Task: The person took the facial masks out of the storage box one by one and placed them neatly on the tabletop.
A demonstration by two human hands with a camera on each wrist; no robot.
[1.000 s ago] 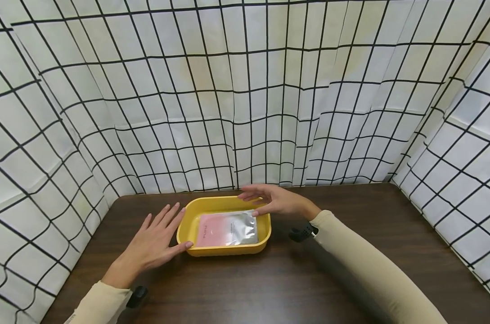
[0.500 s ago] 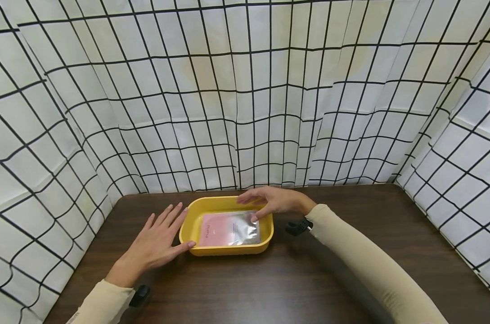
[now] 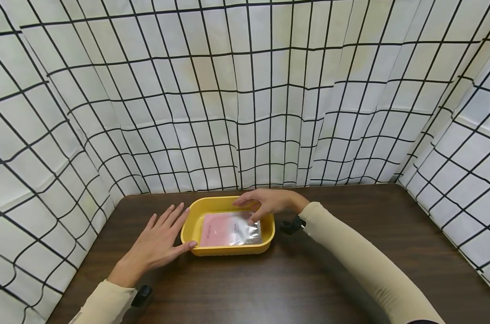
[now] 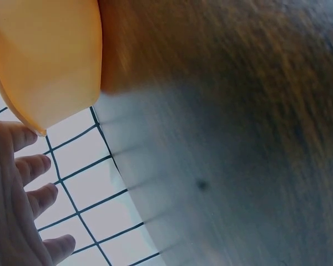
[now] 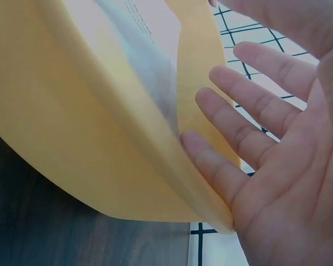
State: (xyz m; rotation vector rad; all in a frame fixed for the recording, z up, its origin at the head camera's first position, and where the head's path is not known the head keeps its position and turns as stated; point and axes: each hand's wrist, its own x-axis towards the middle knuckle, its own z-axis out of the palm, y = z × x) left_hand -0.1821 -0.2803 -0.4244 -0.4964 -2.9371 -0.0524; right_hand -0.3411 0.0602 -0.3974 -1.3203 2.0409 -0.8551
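Observation:
A yellow tub (image 3: 228,251) with rounded corners sits on the table, and a flat pink-and-silver packet (image 3: 220,229) lies inside it. My left hand (image 3: 153,243) is spread at the tub's left end, its fingers straight. In the left wrist view, a fingertip of that hand (image 4: 14,194) meets the rim of the tub (image 4: 50,55). Over the tub's right end hangs my right hand (image 3: 271,201), thumb above the silver part of the packet. The right wrist view has this hand (image 5: 283,144) with fingers loosely spread past the rim, holding nothing; whether the thumb touches the packet is unclear.
The dark brown wooden table (image 3: 245,288) extends around the tub on every side. White curtains with a black grid pattern (image 3: 261,112) enclose it at the back, left and right. Dark wrist devices (image 3: 141,295) show below both wrists.
My right hand has moved left and slightly down, further over the packet. My left hand stays at the tub's left end. The whole head view has shifted slightly.

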